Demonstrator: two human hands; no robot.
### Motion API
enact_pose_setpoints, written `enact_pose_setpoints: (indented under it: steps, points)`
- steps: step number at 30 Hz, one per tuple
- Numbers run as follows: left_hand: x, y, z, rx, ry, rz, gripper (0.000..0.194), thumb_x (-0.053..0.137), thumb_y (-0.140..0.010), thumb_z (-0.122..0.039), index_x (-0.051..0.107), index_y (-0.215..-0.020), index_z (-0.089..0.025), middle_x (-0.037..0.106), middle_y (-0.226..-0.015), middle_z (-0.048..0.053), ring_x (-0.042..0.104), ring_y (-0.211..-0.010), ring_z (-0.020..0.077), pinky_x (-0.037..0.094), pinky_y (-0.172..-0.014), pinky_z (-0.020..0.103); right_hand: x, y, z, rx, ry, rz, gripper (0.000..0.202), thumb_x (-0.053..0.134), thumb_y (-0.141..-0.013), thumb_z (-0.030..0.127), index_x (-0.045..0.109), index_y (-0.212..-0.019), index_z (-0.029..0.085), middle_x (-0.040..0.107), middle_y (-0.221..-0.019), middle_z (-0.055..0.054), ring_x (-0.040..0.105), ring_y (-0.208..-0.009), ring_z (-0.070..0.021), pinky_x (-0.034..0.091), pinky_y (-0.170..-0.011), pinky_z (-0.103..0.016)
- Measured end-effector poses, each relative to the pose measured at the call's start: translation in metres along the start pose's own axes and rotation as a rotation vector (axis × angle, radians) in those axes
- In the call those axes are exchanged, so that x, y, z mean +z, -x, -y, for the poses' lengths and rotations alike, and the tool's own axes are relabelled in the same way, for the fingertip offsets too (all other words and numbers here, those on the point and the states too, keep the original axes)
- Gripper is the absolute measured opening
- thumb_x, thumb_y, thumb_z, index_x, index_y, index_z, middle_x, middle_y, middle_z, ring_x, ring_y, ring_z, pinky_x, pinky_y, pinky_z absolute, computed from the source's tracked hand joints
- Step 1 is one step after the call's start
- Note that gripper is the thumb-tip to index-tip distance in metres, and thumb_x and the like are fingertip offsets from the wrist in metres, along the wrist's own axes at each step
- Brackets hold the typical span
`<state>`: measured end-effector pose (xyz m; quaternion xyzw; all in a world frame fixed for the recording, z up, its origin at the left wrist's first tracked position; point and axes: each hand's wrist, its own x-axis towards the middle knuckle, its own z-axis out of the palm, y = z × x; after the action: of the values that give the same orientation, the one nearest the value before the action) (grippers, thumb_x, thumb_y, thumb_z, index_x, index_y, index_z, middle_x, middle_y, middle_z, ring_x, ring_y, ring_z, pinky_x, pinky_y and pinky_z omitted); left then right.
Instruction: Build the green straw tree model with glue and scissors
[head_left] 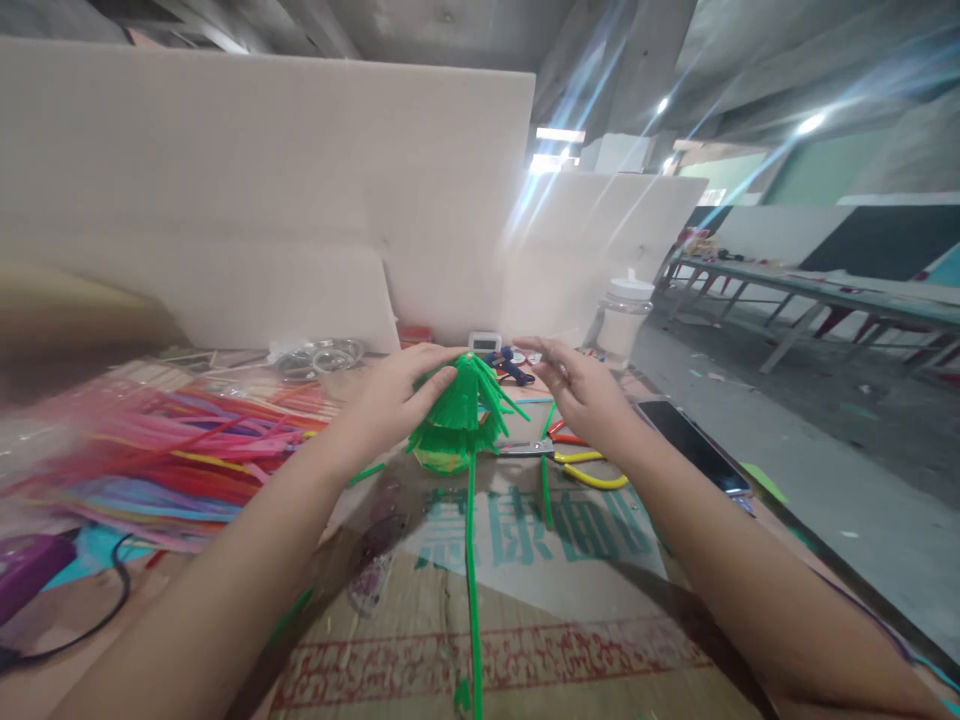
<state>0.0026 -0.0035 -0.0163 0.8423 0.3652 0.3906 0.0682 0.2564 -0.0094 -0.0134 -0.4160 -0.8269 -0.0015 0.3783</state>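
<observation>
A green tiered cone of pipe cleaners point(456, 405) stands near the middle of the table, and a long green pipe cleaner point(472, 580) runs from it toward me. My left hand point(420, 385) rests against the cone's upper left side, its fingers closed round the top part and partly hidden behind it. To the right of the cone, my right hand point(574, 380) is raised with its fingers apart and nothing in them. Pliers with yellow handles point(592, 470) and a tool with orange handles point(566, 435) lie between the cone and my right forearm.
Colourful pipe cleaners point(202, 450) are heaped at the left. A phone point(694, 445) lies at the right edge, with a clear jar point(624, 320) behind it. A blue glue gun point(510, 365) and a small white timer point(485, 343) sit behind the cone. White boards point(262, 180) stand beyond.
</observation>
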Motion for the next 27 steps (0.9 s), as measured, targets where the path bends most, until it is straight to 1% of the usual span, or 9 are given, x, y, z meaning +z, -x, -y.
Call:
enact_pose_setpoints:
  steps: [2, 4, 7, 11, 13, 16, 21, 23, 27]
  points:
    - [0.000, 0.000, -0.001, 0.011, -0.003, -0.003, 0.038, 0.042, -0.099, -0.038, 0.060, -0.129, -0.025, 0.065, -0.126, 0.005, 0.060, -0.115, 0.0207, 0.046, -0.100, 0.038, 0.000, 0.001, 0.004, -0.067, 0.081, -0.015, 0.039, 0.041, -0.099, 0.037, 0.052, -0.131, 0.020, 0.068, -0.115, -0.010, 0.064, -0.094, -0.0227, 0.046, -0.076, -0.033]
    - [0.000, 0.000, -0.004, 0.013, -0.009, -0.004, 0.037, 0.042, -0.099, -0.037, 0.061, -0.128, -0.024, 0.066, -0.126, 0.005, 0.060, -0.115, 0.0205, 0.046, -0.100, 0.038, -0.001, 0.002, 0.009, -0.104, 0.154, -0.022, 0.038, 0.041, -0.099, 0.039, 0.053, -0.128, 0.019, 0.067, -0.111, -0.011, 0.064, -0.090, -0.0232, 0.046, -0.073, -0.033]
    - [0.000, 0.000, -0.008, 0.020, -0.016, -0.012, 0.036, 0.042, -0.099, -0.036, 0.062, -0.127, -0.023, 0.066, -0.125, 0.005, 0.060, -0.114, 0.0202, 0.046, -0.101, 0.038, 0.000, 0.003, 0.013, -0.199, 0.236, -0.028, 0.032, 0.039, -0.100, 0.034, 0.056, -0.124, 0.020, 0.065, -0.105, -0.010, 0.061, -0.089, -0.0230, 0.045, -0.075, -0.034]
    - [0.000, -0.001, -0.010, 0.030, -0.036, -0.005, 0.036, 0.043, -0.099, -0.035, 0.062, -0.127, -0.023, 0.067, -0.125, 0.005, 0.061, -0.114, 0.0205, 0.045, -0.103, 0.040, 0.001, 0.001, 0.012, -0.309, 0.340, -0.038, 0.035, 0.041, -0.100, 0.030, 0.051, -0.133, 0.025, 0.064, -0.103, -0.010, 0.057, -0.095, -0.0241, 0.042, -0.082, -0.038]
    - [0.000, -0.001, -0.010, 0.032, -0.042, -0.004, 0.036, 0.042, -0.099, -0.036, 0.062, -0.126, -0.022, 0.067, -0.125, 0.005, 0.061, -0.114, 0.0206, 0.045, -0.103, 0.041, 0.003, 0.001, 0.010, -0.329, 0.369, -0.047, 0.034, 0.042, -0.100, 0.030, 0.052, -0.132, 0.024, 0.065, -0.103, -0.010, 0.057, -0.096, -0.0242, 0.041, -0.081, -0.037]
    - [0.000, -0.002, -0.010, 0.028, -0.041, -0.003, 0.037, 0.042, -0.099, -0.036, 0.062, -0.126, -0.022, 0.067, -0.126, 0.005, 0.060, -0.115, 0.0208, 0.045, -0.102, 0.040, 0.005, 0.001, 0.007, -0.353, 0.386, -0.064, 0.029, 0.043, -0.100, 0.028, 0.056, -0.125, 0.021, 0.067, -0.100, -0.010, 0.057, -0.095, -0.0233, 0.040, -0.078, -0.036]
    - [0.000, -0.002, -0.011, 0.042, -0.026, 0.000, 0.036, 0.042, -0.099, -0.036, 0.063, -0.125, -0.022, 0.067, -0.126, 0.004, 0.060, -0.116, 0.0206, 0.045, -0.102, 0.039, 0.006, 0.001, 0.003, -0.391, 0.510, -0.108, 0.020, 0.050, -0.098, 0.029, 0.062, -0.114, 0.024, 0.069, -0.096, -0.006, 0.056, -0.091, -0.0214, 0.033, -0.076, -0.035]
    - [0.000, -0.002, -0.010, 0.053, -0.024, 0.005, 0.035, 0.042, -0.099, -0.036, 0.062, -0.125, -0.023, 0.066, -0.126, 0.004, 0.060, -0.116, 0.0201, 0.045, -0.102, 0.038, 0.006, 0.001, 0.002, -0.406, 0.548, -0.122, 0.020, 0.051, -0.098, 0.030, 0.062, -0.113, 0.025, 0.069, -0.097, -0.005, 0.056, -0.091, -0.0206, 0.031, -0.077, -0.035]
    - [0.000, -0.002, -0.010, 0.066, -0.035, 0.009, 0.035, 0.042, -0.100, -0.035, 0.062, -0.125, -0.022, 0.066, -0.126, 0.004, 0.059, -0.116, 0.0192, 0.044, -0.103, 0.036, 0.007, 0.002, 0.002, -0.429, 0.576, -0.119, 0.023, 0.050, -0.098, 0.031, 0.060, -0.118, 0.026, 0.069, -0.100, -0.005, 0.055, -0.093, -0.0205, 0.031, -0.077, -0.035]
